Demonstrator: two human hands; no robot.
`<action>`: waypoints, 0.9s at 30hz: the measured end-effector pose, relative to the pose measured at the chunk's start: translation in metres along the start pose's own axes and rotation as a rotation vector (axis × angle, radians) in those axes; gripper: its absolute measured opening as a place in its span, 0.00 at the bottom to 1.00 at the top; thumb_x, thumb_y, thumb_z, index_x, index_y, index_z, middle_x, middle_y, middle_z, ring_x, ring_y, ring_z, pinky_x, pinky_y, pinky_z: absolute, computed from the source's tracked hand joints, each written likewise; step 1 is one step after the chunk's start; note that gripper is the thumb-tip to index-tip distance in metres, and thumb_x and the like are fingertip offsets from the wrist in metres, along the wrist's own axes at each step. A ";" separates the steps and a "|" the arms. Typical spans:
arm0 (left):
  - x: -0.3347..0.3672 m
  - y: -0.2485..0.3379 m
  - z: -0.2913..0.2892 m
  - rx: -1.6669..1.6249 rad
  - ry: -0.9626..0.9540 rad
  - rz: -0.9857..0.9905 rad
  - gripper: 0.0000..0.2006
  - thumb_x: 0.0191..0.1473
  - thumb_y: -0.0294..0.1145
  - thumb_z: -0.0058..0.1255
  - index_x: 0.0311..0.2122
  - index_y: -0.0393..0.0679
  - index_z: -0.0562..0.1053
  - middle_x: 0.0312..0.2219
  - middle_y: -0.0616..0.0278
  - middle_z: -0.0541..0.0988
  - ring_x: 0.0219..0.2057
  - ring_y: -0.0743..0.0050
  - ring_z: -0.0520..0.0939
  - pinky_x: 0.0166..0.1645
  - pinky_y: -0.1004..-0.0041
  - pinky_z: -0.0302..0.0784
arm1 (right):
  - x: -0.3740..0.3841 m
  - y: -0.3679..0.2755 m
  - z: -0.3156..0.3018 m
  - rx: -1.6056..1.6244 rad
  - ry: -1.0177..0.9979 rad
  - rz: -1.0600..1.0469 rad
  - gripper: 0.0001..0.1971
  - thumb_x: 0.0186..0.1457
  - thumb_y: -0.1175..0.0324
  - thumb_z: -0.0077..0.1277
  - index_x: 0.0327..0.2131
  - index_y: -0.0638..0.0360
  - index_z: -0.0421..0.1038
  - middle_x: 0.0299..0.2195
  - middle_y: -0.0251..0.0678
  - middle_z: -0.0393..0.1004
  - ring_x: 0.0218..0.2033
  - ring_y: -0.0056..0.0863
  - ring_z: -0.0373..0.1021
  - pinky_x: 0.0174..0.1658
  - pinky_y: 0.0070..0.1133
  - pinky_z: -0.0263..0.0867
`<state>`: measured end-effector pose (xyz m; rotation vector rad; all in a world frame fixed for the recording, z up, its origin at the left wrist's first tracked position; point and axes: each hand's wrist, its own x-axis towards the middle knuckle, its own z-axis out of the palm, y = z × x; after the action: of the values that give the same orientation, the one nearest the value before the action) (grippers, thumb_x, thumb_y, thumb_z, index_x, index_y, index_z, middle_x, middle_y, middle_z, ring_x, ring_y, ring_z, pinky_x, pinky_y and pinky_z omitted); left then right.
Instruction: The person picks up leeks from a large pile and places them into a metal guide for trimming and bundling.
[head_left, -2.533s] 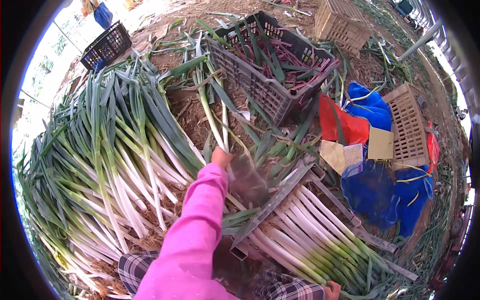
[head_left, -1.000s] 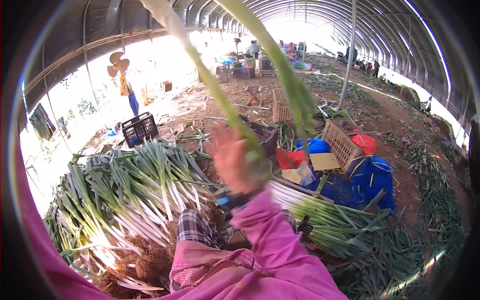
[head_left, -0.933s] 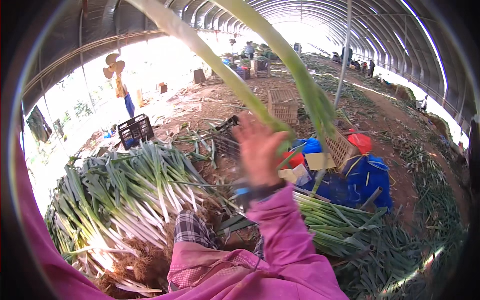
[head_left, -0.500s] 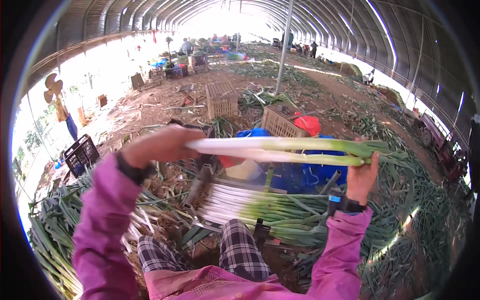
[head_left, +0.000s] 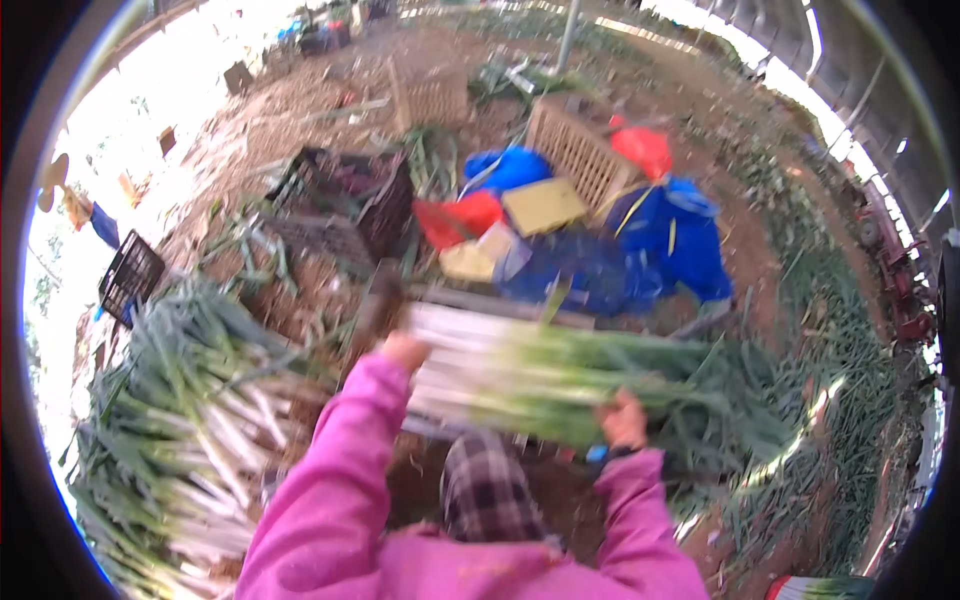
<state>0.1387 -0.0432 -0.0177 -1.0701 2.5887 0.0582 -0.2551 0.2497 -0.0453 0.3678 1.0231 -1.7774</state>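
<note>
A row of long green onions point(head_left: 520, 375) lies across a low metal rack point(head_left: 500, 297) before my knees, white ends left and green leaves right. At the white ends, my left hand point(head_left: 405, 350) is closed on a stalk, somewhat blurred. My right hand point(head_left: 622, 415) is low over the green part near the front edge of the row, its fingers curled round a stalk. Which stalks are in my hands is hard to separate from the row beneath. To the left a large heap of green onions point(head_left: 210, 400) with roots lies on the ground.
Beyond the rack lie blue bags point(head_left: 685, 245), a red bag point(head_left: 455, 220) and a yellow board point(head_left: 545, 205). A dark crate point(head_left: 350, 205) and a tan crate point(head_left: 575, 150) stand behind. Loose green leaves point(head_left: 850, 430) cover the ground at right.
Both hands have come down from chest height, bringing the raised green onions onto the row on the rack. The view has tilted downward.
</note>
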 end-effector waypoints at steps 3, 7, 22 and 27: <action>-0.027 0.019 -0.002 -0.296 0.037 0.074 0.17 0.53 0.28 0.42 0.48 0.55 0.75 0.38 0.57 0.80 0.40 0.54 0.81 0.47 0.57 0.76 | -0.006 0.035 -0.012 -0.390 0.184 -0.186 0.07 0.60 0.69 0.44 0.40 0.59 0.67 0.32 0.40 0.74 0.31 0.36 0.72 0.33 0.36 0.72; -0.013 0.017 0.049 -0.491 0.095 -0.023 0.18 0.51 0.26 0.41 0.45 0.54 0.76 0.41 0.53 0.78 0.49 0.55 0.76 0.52 0.55 0.69 | -0.016 0.054 0.020 -0.480 0.185 -0.065 0.08 0.61 0.69 0.43 0.42 0.61 0.65 0.35 0.40 0.72 0.34 0.36 0.72 0.34 0.35 0.74; -0.029 0.070 0.024 -0.422 0.359 0.282 0.09 0.49 0.32 0.49 0.37 0.51 0.74 0.35 0.61 0.75 0.43 0.59 0.75 0.46 0.60 0.70 | -0.029 0.023 0.048 -0.628 0.148 0.107 0.15 0.63 0.60 0.43 0.45 0.62 0.67 0.39 0.40 0.74 0.39 0.36 0.73 0.37 0.30 0.71; -0.038 0.053 0.034 -0.334 0.190 0.243 0.12 0.51 0.31 0.43 0.40 0.54 0.75 0.38 0.59 0.76 0.46 0.61 0.74 0.47 0.62 0.71 | -0.069 0.000 0.076 -1.003 0.053 0.147 0.13 0.61 0.63 0.47 0.42 0.63 0.69 0.40 0.41 0.74 0.40 0.32 0.74 0.32 0.28 0.71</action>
<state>0.1367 0.0264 -0.0427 -0.8942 2.9427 0.4850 -0.2093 0.2329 0.0446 -0.1438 1.7151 -0.9467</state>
